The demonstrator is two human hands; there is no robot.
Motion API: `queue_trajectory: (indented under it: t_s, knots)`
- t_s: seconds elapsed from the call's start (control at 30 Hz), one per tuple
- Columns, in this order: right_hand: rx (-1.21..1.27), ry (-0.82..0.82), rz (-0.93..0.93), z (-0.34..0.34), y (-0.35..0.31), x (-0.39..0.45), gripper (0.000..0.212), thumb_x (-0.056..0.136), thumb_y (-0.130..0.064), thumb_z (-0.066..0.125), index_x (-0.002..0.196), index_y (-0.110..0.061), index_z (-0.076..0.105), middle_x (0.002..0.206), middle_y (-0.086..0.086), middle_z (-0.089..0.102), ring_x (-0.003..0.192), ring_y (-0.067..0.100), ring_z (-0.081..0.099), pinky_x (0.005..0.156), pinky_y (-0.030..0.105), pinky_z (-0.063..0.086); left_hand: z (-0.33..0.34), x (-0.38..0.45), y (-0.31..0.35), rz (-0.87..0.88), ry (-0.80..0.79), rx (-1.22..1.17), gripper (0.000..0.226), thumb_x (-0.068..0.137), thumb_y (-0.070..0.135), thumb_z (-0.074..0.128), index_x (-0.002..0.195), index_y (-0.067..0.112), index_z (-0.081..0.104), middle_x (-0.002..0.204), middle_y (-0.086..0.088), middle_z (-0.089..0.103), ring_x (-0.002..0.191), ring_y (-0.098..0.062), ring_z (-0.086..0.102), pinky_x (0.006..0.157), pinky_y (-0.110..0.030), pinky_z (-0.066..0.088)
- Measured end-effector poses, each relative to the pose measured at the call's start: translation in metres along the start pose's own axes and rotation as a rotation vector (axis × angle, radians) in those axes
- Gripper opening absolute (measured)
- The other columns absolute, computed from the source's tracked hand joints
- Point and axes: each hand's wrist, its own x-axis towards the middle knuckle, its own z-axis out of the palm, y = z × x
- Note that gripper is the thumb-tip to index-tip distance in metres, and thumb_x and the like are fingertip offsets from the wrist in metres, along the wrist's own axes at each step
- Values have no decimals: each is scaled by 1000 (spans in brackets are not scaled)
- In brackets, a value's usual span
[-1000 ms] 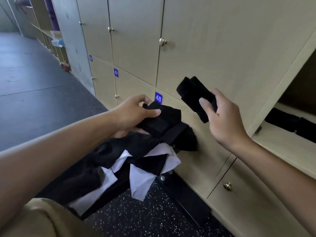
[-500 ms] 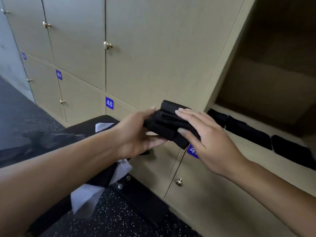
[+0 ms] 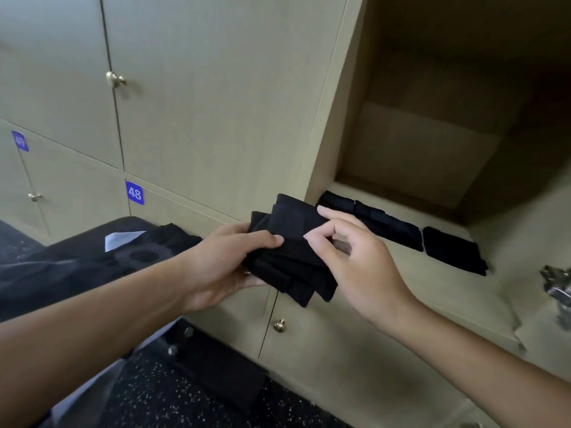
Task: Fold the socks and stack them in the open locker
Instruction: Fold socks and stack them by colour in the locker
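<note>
The left hand (image 3: 222, 261) grips the folded socks (image 3: 290, 251), thumb on top; the right hand (image 3: 346, 257) pinches their upper layer. The bundle hovers at 9 o'clock from the open locker (image 3: 401, 251). Risk: a loose pinch lets the layers unfold during transfer.

Beige numbered locker doors (image 3: 191, 88), dark speckled floor (image 3: 148, 393)

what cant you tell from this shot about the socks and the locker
- How many socks are in the held bundle: head view, the black layers merge, and the left hand and right hand cover parts.
- Number of folded socks in the locker: dark, edges blend, the right hand hides the near end.
- Locker back: in shadow.
- Metal part at the right edge: cut off, blurred.
- Blue tag at the far left: blurred.
</note>
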Motion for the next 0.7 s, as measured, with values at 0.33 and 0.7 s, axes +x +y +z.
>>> queue_trajectory:
  t_s: [0.33, 0.7]
  knots:
    - [308, 147, 303, -12, 22, 7, 51, 80, -11, 83, 122, -26, 59, 110, -5, 69, 89, -1, 69, 67, 13, 54, 3, 13, -12, 34, 4, 150, 26, 94, 10, 67, 119, 10, 69, 111, -9, 77, 100, -23, 74, 75, -32, 59]
    - [521, 9, 523, -23, 57, 13, 36, 92, -14, 73, 125, -17, 59, 110, 6, 76, 95, 21, 73, 84, 37, 60, 23, 23, -20, -29, -121, 70, 35, 92, 24, 69, 123, 8, 70, 117, -9, 76, 110, -18, 73, 88, -25, 60]
